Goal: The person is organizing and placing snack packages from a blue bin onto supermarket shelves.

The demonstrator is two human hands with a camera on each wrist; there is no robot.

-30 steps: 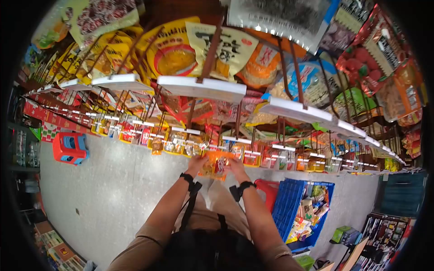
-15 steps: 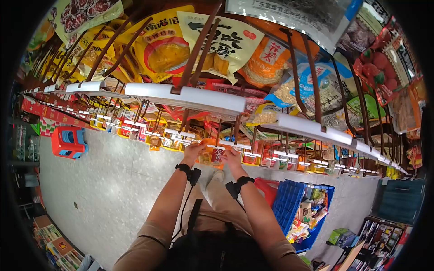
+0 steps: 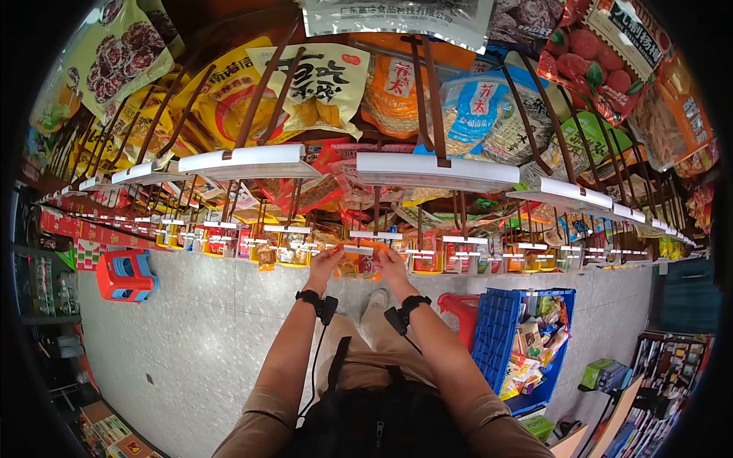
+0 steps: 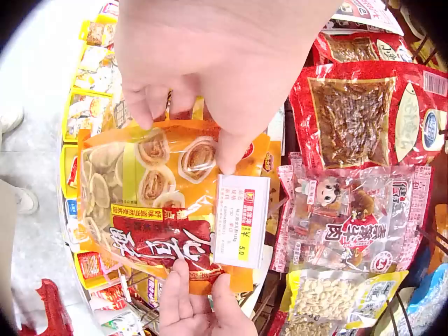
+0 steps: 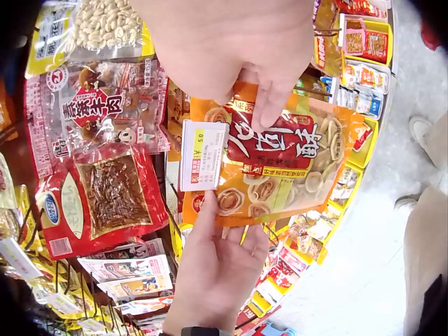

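Observation:
An orange snack bag [image 4: 175, 147] with a red label and a clear window showing round pieces hangs between both hands, in front of the lower shelf rows. My left hand [image 3: 324, 269] pinches one upper edge, thumb on the front and fingers behind. At the opposite edge my right hand [image 3: 392, 271] grips the bag, some fingers lying over its front in the right wrist view. A white price tag [image 4: 241, 220] overlaps the bag's top end, close to the left thumb. Beside it hang a red-framed packet [image 4: 357, 112] and a pink packet [image 4: 357, 217].
Long hooks with white label holders [image 3: 439, 169] stick out above the hands. Bagged snacks [image 3: 317, 88] fill the upper rack. On the floor stand a blue crate [image 3: 496, 336] of packets, a red stool [image 3: 458, 317] and red-and-blue stools [image 3: 126, 275].
The head view has shifted, so the upper rack now sits further left. Both hands still hold the bag, which has come up against the shelf front, with a price tag overlapping it.

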